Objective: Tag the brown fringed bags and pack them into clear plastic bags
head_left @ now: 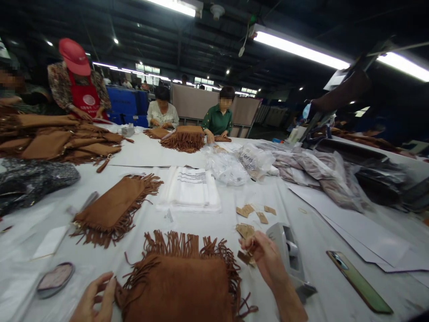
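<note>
A brown suede bag with fringe (181, 286) lies flat in front of me, its fringe spread along the top and right edges. At its left edge my left hand (95, 297) is closed, thumb and finger on a small brown piece at the bag's side. My right hand (266, 259) pinches a small brown tag (246, 257) just right of the bag; the fingers partly hide it. Other kraft-coloured tags (247, 210) lie scattered beyond that hand. Beside the right wrist stands a grey tape dispenser (284, 246).
Another fringed bag (112, 203) lies at left, near a stack of white printed plastic bags (192, 188). A phone (358, 281) and white sheets (365, 223) lie at right. Clear bags (228, 165) sit farther back. Co-workers work across the table beside piled brown bags (50, 138).
</note>
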Available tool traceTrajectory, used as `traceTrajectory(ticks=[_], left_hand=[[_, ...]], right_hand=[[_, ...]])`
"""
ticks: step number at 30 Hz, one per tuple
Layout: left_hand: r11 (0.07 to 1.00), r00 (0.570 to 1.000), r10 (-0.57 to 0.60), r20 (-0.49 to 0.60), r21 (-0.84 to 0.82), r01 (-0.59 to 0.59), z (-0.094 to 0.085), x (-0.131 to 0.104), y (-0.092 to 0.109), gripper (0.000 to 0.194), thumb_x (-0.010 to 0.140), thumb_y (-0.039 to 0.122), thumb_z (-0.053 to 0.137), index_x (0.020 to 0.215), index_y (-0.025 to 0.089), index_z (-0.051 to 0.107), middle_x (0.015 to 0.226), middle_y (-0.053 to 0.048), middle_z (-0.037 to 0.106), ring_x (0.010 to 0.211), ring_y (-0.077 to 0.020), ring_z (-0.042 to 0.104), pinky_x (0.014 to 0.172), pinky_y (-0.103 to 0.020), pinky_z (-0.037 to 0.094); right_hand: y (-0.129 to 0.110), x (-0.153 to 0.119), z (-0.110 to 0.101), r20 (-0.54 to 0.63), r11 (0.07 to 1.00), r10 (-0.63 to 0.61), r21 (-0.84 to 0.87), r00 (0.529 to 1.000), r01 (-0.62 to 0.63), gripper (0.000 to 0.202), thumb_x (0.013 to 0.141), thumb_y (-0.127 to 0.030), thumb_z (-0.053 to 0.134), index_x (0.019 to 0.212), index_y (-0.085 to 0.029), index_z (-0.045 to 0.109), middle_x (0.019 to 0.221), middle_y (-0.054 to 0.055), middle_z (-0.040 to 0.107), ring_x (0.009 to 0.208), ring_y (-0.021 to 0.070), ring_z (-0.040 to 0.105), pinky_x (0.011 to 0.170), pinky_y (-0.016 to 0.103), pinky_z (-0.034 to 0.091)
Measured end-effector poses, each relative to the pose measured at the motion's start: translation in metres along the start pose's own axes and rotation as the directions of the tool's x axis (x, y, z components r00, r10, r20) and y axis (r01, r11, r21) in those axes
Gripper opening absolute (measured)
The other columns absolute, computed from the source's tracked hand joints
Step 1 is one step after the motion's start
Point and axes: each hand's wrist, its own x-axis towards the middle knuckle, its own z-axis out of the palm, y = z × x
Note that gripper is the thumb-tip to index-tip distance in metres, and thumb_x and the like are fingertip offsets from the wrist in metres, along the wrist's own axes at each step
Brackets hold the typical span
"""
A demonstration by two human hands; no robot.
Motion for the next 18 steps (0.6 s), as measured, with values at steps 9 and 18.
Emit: traceTrajectory(ticks=[9, 18], left_hand=[[0.938, 0.935, 0.204, 0.291, -0.331, -0.102, 0.016, -0.068, 0.045, 0.054, 0.075, 0.046, 0.064, 0.121, 0.021, 0.052, 0.109, -0.007, 0.068, 0.076, -0.0173, 0.065, 0.071, -0.03, 0.054], [0.934, 0.738, 0.356, 0.573, -0.228, -0.274, 0.004, -0.088, 0.067, 0.024, 0.083, 0.029, 0.058, 0.103, 0.022, 0.069, 0.09, -0.004, 0.072, 0.079, -0.0165, 0.063, 0.074, -0.027, 0.046]], right_hand=[[0.026, -0.05, 0.091, 0.426, 0.948, 0.218, -0.306, 0.878, -0.086, 0.039, 0.081, -0.047, 0.062, 0.106, -0.018, 0.064, 0.081, 0.002, 0.066, 0.065, 0.0137, 0.054, 0.057, 0.025, 0.042], [0.057, -0.098, 0.144, 0.741, 0.869, 0.177, -0.427, 0.648, 0.251, 0.026, 0.091, -0.029, 0.046, 0.115, -0.022, 0.053, 0.081, 0.001, 0.07, 0.074, 0.0167, 0.064, 0.069, 0.025, 0.045]])
